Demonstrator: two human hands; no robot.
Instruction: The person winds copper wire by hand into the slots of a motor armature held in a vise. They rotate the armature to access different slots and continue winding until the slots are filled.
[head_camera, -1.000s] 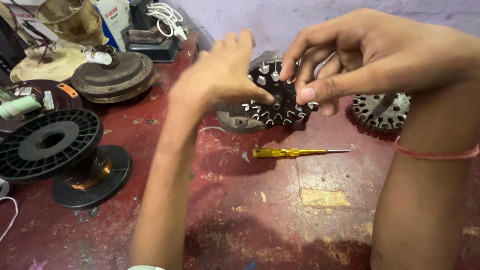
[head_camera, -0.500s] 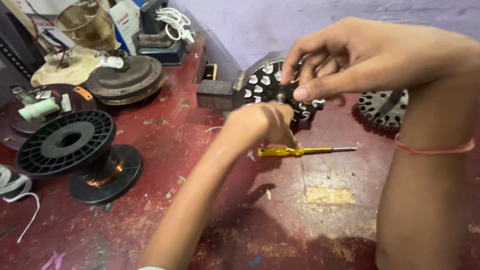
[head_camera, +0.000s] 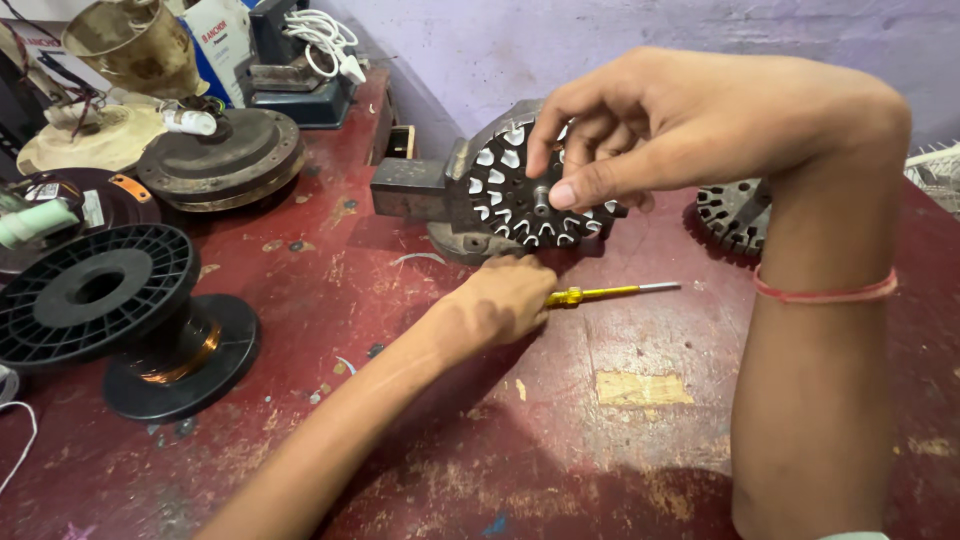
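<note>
My right hand (head_camera: 690, 125) grips a round black slotted stator core (head_camera: 520, 195) with pale inserts in its slots, holding it upright above the red table (head_camera: 620, 450). A red thread band circles that wrist. Lower down, my left hand (head_camera: 500, 300) rests on the table with its fingers closed over the handle end of a yellow screwdriver (head_camera: 610, 293), whose metal tip points right.
A grey metal block and housing (head_camera: 420, 190) sit behind the core. A second slotted core (head_camera: 735, 215) lies at the right. A black spool of copper wire (head_camera: 130, 320) stands at the left, with round motor covers (head_camera: 220, 150) and clutter behind.
My left hand has left the stator core, dropped to the table and closed on the screwdriver. The right hand still holds the core upright.
</note>
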